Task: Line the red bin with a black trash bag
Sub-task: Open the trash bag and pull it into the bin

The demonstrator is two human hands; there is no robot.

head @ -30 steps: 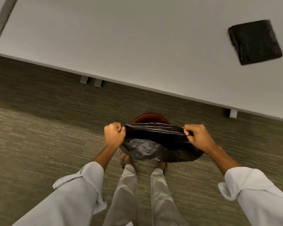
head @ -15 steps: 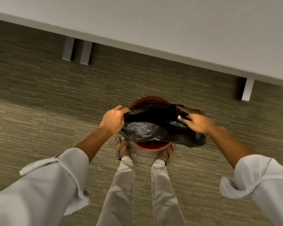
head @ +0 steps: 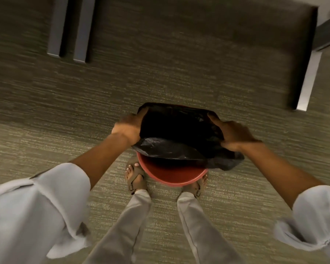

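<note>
The red bin [head: 171, 178] stands on the carpet just in front of my feet; only its near rim and inner wall show. A black trash bag [head: 179, 130] is stretched wide over the bin's far half, its mouth spread open and dark inside. My left hand [head: 129, 126] grips the bag's left edge and my right hand [head: 232, 135] grips its right edge. A loose fold of the bag [head: 227, 162] hangs over the bin's right side. The far rim is hidden under the plastic.
Two grey table legs [head: 69, 29] stand at the far left and a pale one [head: 309, 79] at the far right. My sandalled feet [head: 135, 178] touch the bin's near side. Olive carpet [head: 46, 111] surrounds the bin.
My hands have lowered and spread the bag wider, pulling its mouth over the bin's far rim. The view has tilted further down, so the table top is out of sight.
</note>
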